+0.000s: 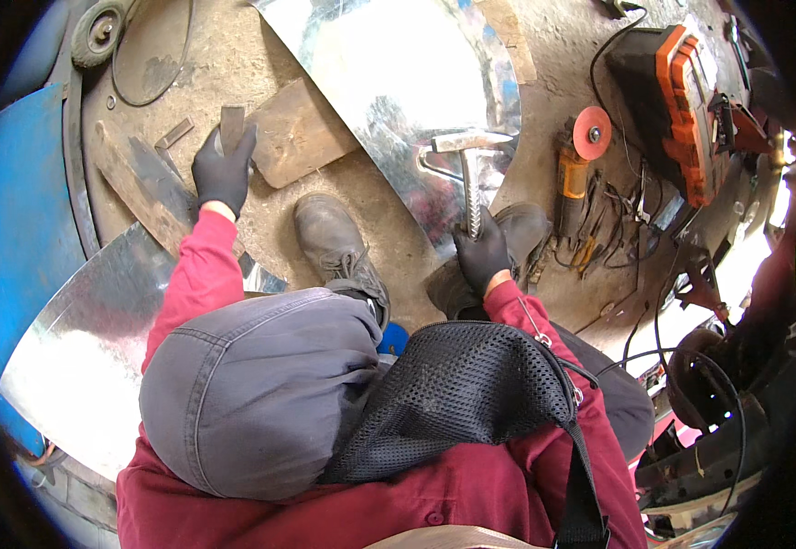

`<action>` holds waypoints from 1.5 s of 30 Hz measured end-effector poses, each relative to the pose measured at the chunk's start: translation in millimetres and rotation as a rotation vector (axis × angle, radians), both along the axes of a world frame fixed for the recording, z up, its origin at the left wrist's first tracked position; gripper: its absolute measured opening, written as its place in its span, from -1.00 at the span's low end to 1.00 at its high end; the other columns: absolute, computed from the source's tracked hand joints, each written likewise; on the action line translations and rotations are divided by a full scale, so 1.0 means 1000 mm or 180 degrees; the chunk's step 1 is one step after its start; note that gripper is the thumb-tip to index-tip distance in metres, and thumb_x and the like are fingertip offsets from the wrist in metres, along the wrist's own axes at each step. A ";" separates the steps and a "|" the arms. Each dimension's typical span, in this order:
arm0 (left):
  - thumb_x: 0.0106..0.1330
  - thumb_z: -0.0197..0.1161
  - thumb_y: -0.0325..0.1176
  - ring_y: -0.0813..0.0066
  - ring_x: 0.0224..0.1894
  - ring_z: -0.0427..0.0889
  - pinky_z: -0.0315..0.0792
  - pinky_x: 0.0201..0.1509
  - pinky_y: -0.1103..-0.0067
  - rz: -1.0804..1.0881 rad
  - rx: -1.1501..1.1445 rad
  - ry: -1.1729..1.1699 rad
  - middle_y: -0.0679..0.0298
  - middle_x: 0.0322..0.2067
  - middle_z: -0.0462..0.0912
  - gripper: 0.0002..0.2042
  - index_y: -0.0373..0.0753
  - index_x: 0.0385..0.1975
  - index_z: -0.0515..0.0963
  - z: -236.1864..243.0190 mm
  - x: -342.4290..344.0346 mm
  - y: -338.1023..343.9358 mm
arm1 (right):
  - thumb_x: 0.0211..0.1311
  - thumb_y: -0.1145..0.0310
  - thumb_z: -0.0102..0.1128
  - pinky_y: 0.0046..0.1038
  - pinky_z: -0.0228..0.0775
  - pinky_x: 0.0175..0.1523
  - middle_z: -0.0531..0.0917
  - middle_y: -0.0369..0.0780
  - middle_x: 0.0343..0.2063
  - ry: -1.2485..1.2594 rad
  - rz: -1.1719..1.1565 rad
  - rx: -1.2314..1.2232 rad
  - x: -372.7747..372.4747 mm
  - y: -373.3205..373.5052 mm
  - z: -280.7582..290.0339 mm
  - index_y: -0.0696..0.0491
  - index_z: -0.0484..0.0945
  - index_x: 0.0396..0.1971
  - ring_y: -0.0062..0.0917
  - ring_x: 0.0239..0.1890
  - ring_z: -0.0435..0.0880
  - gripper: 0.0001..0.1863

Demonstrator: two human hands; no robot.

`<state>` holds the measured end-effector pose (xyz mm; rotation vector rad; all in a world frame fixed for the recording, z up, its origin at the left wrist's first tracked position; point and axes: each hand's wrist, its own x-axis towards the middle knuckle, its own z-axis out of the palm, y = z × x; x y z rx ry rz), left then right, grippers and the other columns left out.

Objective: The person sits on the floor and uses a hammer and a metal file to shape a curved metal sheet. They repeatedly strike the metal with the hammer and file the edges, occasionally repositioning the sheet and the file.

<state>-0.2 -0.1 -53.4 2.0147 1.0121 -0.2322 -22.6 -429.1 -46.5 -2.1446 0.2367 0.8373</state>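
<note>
My left hand (224, 176), in a black glove, closes round a short flat dark piece (232, 126), perhaps a metal bar; its upper end sticks out past my fingers. Beside it on the floor lies a wooden board (302, 135) with a rounded corner. My right hand (483, 254), also gloved, grips a metal hammer (472, 174) by its ridged handle, with the head pointing away from me. Below the hammer is a shiny metal sheet (352, 55), which mirrors it; I cannot tell whether the hammer touches the sheet.
An angle grinder (573, 178) with a red disc and tangled cables lie right of my right boot (521, 227). Farther right stands a black and orange toolbox (682, 114). A second metal sheet (96, 320), wood strips (137, 188) and a blue panel (18, 210) are at left.
</note>
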 end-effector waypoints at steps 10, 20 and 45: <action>0.36 0.45 -0.16 0.30 -0.23 0.78 0.59 -0.05 0.42 0.0699 -0.0253 0.0100 0.09 -0.22 0.83 -0.60 -0.37 0.01 0.70 -0.025 -0.037 -0.012 | 0.38 0.37 0.26 -0.15 0.56 0.02 0.72 0.14 -0.18 -0.0254 0.0511 -0.0370 0.021 -0.005 -0.005 0.11 0.52 0.14 0.05 -0.11 0.75 -0.62; 0.37 0.46 -0.17 0.54 -0.44 0.67 0.53 -0.40 0.51 0.0575 -0.0283 0.0000 0.26 -0.31 0.79 -0.67 -0.30 -0.05 0.72 -0.027 -0.034 -0.006 | 0.38 0.37 0.23 -0.13 0.55 0.14 0.71 0.18 -0.05 -0.0119 0.1342 -0.0334 0.119 0.039 -0.012 0.11 0.50 0.18 0.15 0.07 0.68 -0.59; 0.58 0.28 -0.22 0.57 -0.05 0.73 0.60 0.07 0.59 -0.0027 -0.1057 -0.1298 0.26 -0.08 0.77 -0.70 -0.32 0.06 0.67 0.028 0.051 -0.031 | 0.45 0.27 0.26 -0.10 0.55 0.14 0.66 0.15 0.06 -0.0938 0.0875 -0.0806 0.068 -0.097 0.079 0.15 0.54 0.22 0.07 0.08 0.70 -0.56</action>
